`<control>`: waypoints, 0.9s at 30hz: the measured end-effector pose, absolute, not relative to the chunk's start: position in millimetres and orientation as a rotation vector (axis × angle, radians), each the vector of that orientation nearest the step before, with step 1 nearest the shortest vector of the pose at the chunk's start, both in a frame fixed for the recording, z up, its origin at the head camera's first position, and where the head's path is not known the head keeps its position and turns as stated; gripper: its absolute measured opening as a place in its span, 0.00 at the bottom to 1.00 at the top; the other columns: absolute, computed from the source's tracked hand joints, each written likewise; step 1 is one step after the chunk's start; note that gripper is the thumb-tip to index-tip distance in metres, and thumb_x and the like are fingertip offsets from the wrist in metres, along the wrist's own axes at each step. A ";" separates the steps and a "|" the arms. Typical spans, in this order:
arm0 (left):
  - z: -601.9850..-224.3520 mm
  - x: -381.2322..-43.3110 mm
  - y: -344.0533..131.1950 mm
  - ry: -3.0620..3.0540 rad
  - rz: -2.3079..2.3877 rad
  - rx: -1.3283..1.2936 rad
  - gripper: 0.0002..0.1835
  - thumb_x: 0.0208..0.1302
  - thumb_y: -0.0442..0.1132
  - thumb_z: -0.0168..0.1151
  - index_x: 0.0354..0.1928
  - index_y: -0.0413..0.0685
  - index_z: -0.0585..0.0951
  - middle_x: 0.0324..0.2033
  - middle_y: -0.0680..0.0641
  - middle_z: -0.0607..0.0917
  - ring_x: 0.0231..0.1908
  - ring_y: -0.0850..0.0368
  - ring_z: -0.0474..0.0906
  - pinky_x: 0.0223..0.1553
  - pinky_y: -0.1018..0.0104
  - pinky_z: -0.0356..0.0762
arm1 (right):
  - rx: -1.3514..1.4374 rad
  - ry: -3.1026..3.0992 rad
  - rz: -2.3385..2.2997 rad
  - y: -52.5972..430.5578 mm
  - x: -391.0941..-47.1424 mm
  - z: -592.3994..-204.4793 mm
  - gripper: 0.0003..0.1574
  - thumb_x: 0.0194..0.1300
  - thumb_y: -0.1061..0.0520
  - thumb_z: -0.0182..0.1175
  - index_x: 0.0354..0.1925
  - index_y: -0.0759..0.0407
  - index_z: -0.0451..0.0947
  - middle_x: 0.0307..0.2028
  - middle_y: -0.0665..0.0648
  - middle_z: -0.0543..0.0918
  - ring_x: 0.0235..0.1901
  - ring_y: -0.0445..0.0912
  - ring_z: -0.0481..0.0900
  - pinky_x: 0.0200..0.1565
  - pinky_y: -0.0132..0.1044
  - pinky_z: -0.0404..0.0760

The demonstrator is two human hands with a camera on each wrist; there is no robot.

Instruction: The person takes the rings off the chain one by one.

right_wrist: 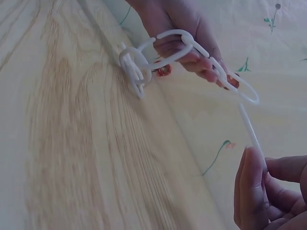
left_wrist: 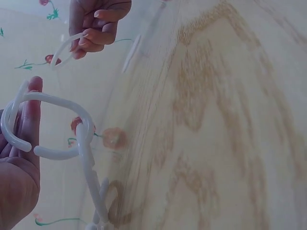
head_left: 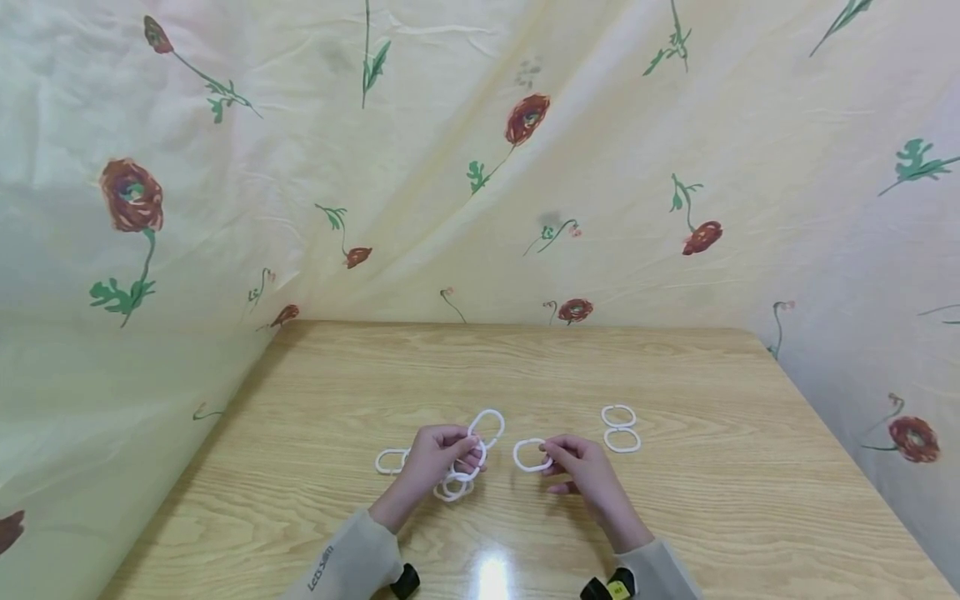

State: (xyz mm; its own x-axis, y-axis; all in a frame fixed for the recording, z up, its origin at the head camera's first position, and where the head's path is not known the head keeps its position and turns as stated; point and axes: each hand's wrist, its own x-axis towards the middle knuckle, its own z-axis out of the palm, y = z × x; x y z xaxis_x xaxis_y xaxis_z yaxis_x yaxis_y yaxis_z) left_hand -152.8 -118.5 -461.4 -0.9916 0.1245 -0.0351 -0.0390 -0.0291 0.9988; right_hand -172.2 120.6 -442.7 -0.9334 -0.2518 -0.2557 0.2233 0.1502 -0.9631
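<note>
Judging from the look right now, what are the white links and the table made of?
The white links are probably hard plastic, smooth and slightly glossy: evenly coloured, with firm oval shapes. The table shows wood grain and a bright reflection: polished wood or glossy laminate, I cannot tell which.

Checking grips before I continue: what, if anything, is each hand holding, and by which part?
The left hand holds a chain of white links near its upper end. The right hand pinches a single white link by the side nearest that hand.
</note>
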 end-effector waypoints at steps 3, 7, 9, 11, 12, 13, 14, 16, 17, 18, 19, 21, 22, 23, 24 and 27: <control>-461.0 -152.5 -118.4 2.107 2.168 0.091 0.13 0.66 0.29 0.58 0.43 0.19 0.78 0.29 0.33 0.86 0.22 0.63 0.84 0.28 0.72 0.85 | 0.012 2.097 -1.846 123.5 -173.0 -443.0 0.18 0.71 0.60 0.54 0.49 0.77 0.74 0.27 0.51 0.81 0.30 0.41 0.80 0.26 0.30 0.84; -460.7 -152.0 -118.2 2.109 2.157 0.081 0.13 0.66 0.29 0.59 0.43 0.20 0.79 0.28 0.35 0.87 0.22 0.64 0.84 0.28 0.72 0.85 | 0.037 2.111 -1.850 129.0 -174.3 -443.9 0.18 0.71 0.61 0.53 0.49 0.77 0.74 0.28 0.51 0.82 0.30 0.41 0.81 0.26 0.31 0.84; -460.3 -151.5 -118.0 2.109 2.152 0.089 0.13 0.66 0.30 0.59 0.43 0.20 0.79 0.28 0.36 0.87 0.22 0.64 0.84 0.28 0.72 0.85 | 0.044 2.122 -1.847 132.2 -175.0 -444.7 0.18 0.71 0.61 0.53 0.49 0.78 0.73 0.28 0.52 0.82 0.29 0.41 0.81 0.26 0.30 0.84; -459.9 -150.7 -118.0 2.104 2.153 0.102 0.13 0.66 0.29 0.58 0.43 0.19 0.78 0.28 0.36 0.87 0.22 0.64 0.84 0.28 0.72 0.85 | 0.053 2.137 -1.843 135.5 -175.8 -445.6 0.18 0.71 0.61 0.54 0.49 0.78 0.73 0.29 0.51 0.82 0.29 0.41 0.81 0.26 0.30 0.84; -459.6 -150.3 -117.8 2.101 2.154 0.106 0.13 0.66 0.29 0.58 0.42 0.19 0.78 0.28 0.36 0.87 0.22 0.64 0.84 0.28 0.73 0.84 | 0.056 2.146 -1.839 137.2 -176.2 -446.0 0.18 0.71 0.61 0.53 0.49 0.78 0.74 0.29 0.51 0.82 0.29 0.41 0.81 0.26 0.30 0.83; -459.4 -150.1 -117.8 2.097 2.155 0.111 0.13 0.66 0.29 0.58 0.42 0.18 0.78 0.28 0.35 0.87 0.22 0.64 0.84 0.28 0.73 0.84 | 0.063 2.156 -1.835 139.0 -176.5 -446.4 0.18 0.71 0.61 0.53 0.50 0.78 0.74 0.29 0.52 0.82 0.29 0.41 0.81 0.26 0.30 0.83; -459.5 -149.9 -117.9 2.093 2.154 0.113 0.13 0.67 0.29 0.58 0.42 0.18 0.78 0.28 0.35 0.87 0.22 0.64 0.84 0.28 0.73 0.84 | 0.071 2.166 -1.829 140.7 -176.8 -446.7 0.18 0.71 0.61 0.54 0.49 0.77 0.74 0.29 0.52 0.82 0.29 0.41 0.81 0.26 0.30 0.83; -460.0 -149.7 -118.1 2.088 2.152 0.107 0.13 0.67 0.29 0.57 0.42 0.18 0.78 0.28 0.36 0.87 0.22 0.63 0.84 0.28 0.73 0.84 | 0.082 2.179 -1.821 144.1 -177.3 -447.1 0.18 0.71 0.61 0.53 0.49 0.77 0.74 0.29 0.52 0.82 0.30 0.41 0.81 0.26 0.30 0.83; -460.2 -149.7 -118.0 2.086 2.151 0.098 0.13 0.66 0.29 0.58 0.42 0.19 0.78 0.28 0.36 0.87 0.22 0.63 0.84 0.28 0.73 0.84 | 0.087 2.182 -1.818 145.7 -177.5 -447.1 0.18 0.71 0.61 0.53 0.49 0.77 0.74 0.29 0.52 0.82 0.30 0.41 0.81 0.26 0.30 0.83; -460.5 -149.8 -118.1 2.087 2.148 0.097 0.13 0.66 0.29 0.58 0.42 0.19 0.78 0.28 0.36 0.87 0.22 0.63 0.84 0.28 0.73 0.84 | 0.092 2.184 -1.816 147.3 -177.6 -447.0 0.18 0.71 0.61 0.53 0.49 0.77 0.74 0.30 0.52 0.82 0.30 0.41 0.81 0.26 0.30 0.84; -460.8 -149.9 -118.2 2.089 2.146 0.095 0.13 0.66 0.29 0.58 0.42 0.19 0.78 0.28 0.37 0.87 0.22 0.63 0.84 0.28 0.72 0.84 | 0.098 2.183 -1.816 148.8 -177.8 -447.0 0.18 0.71 0.60 0.53 0.50 0.77 0.74 0.30 0.52 0.82 0.30 0.41 0.81 0.26 0.30 0.84; -461.0 -150.0 -118.3 2.092 2.143 0.093 0.13 0.66 0.29 0.58 0.42 0.19 0.78 0.28 0.37 0.87 0.22 0.63 0.84 0.28 0.72 0.84 | 0.105 2.181 -1.817 151.7 -178.1 -446.9 0.18 0.72 0.60 0.54 0.50 0.77 0.74 0.30 0.52 0.82 0.29 0.41 0.81 0.26 0.30 0.84; -461.1 -150.1 -118.2 2.094 2.142 0.091 0.13 0.66 0.29 0.58 0.42 0.19 0.78 0.28 0.37 0.87 0.22 0.63 0.84 0.28 0.72 0.85 | 0.110 2.178 -1.819 153.1 -178.4 -446.9 0.18 0.72 0.60 0.53 0.50 0.77 0.74 0.30 0.52 0.82 0.29 0.40 0.81 0.27 0.30 0.84; -461.0 -150.1 -118.1 2.093 2.141 0.089 0.13 0.66 0.29 0.58 0.42 0.19 0.78 0.28 0.37 0.87 0.22 0.63 0.84 0.28 0.72 0.85 | 0.116 2.177 -1.821 154.5 -178.6 -447.0 0.18 0.72 0.60 0.53 0.50 0.77 0.74 0.30 0.52 0.82 0.29 0.40 0.81 0.27 0.30 0.84; -460.8 -150.2 -118.1 2.092 2.140 0.088 0.13 0.66 0.30 0.58 0.42 0.20 0.78 0.28 0.37 0.87 0.22 0.63 0.84 0.28 0.72 0.84 | 0.119 2.177 -1.823 155.9 -179.0 -447.1 0.18 0.72 0.60 0.53 0.50 0.76 0.74 0.30 0.52 0.82 0.29 0.40 0.81 0.27 0.30 0.84; -460.0 -150.0 -118.0 2.087 2.137 0.082 0.13 0.66 0.30 0.59 0.42 0.20 0.78 0.28 0.38 0.87 0.22 0.63 0.84 0.28 0.73 0.84 | 0.118 2.182 -1.819 160.0 -180.1 -447.1 0.19 0.72 0.60 0.53 0.51 0.77 0.74 0.30 0.51 0.81 0.29 0.40 0.81 0.27 0.30 0.84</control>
State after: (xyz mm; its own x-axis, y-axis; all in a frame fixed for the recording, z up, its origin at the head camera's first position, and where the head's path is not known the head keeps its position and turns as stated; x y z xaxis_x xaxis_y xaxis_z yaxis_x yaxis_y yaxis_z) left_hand -150.0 -118.0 -460.0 -0.9867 0.1475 -0.0677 -0.0711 -0.0180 0.9973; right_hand -180.1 160.0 -447.1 -0.9523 -0.1261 -0.2778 0.2506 0.1962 -0.9480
